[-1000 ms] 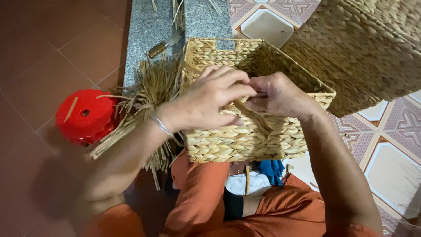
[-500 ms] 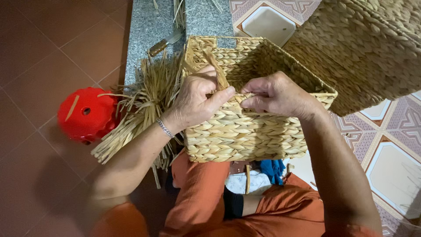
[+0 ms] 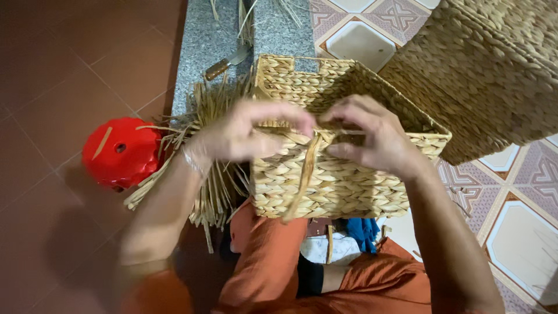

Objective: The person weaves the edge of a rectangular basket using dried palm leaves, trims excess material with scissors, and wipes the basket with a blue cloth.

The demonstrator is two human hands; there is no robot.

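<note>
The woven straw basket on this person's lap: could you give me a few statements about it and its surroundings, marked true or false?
1. Both hands, left hand and right hand, are at the near rim of the rectangular woven straw basket. True.
2. A flat straw strand hangs down the basket's front. True.
3. The round red plastic object sits inside the basket. False: it is on the floor, left of it.
4. The loose bundle of dry straw lies right of the basket. False: left.
</note>
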